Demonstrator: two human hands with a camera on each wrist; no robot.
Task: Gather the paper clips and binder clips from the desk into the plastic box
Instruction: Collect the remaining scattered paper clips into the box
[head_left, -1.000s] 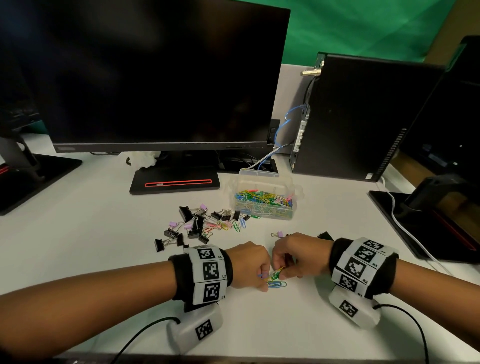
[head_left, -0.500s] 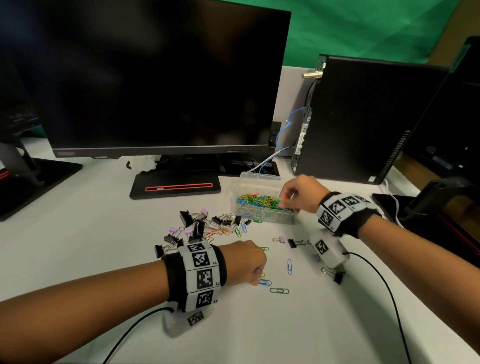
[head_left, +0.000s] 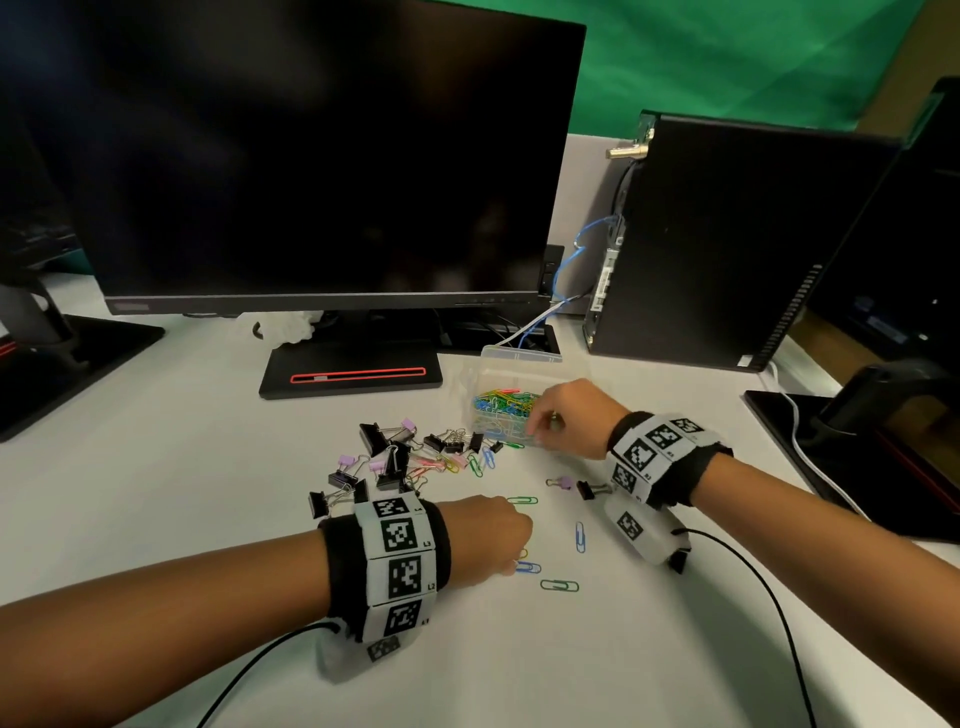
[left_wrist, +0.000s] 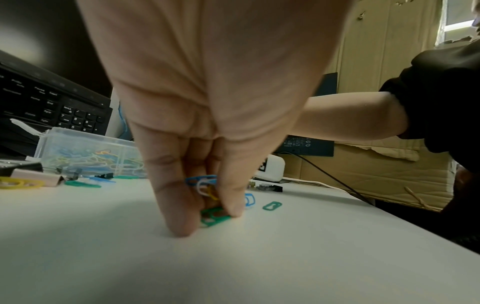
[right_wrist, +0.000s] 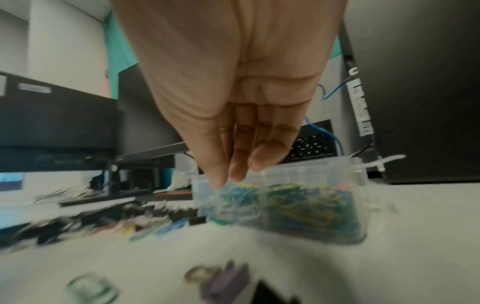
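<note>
Low in the frame's centre, the left hand (head_left: 488, 535) presses fingertips to the table (head_left: 156, 519), its grip narrow, pinching a few paper clips (left_wrist: 205, 187). At centre right, the right hand (head_left: 566, 415) hovers over the plastic box (head_left: 498, 410), fingers straight and together, holding nothing. Binder clips (head_left: 384, 457) lie left of the box.

White desk (head_left: 156, 519), dark monitor (head_left: 311, 156), black computer tower (head_left: 727, 234), green backdrop (head_left: 727, 52)

Monitor (head_left: 311, 156), computer tower (head_left: 727, 244), keyboard (left_wrist: 52, 102)
</note>
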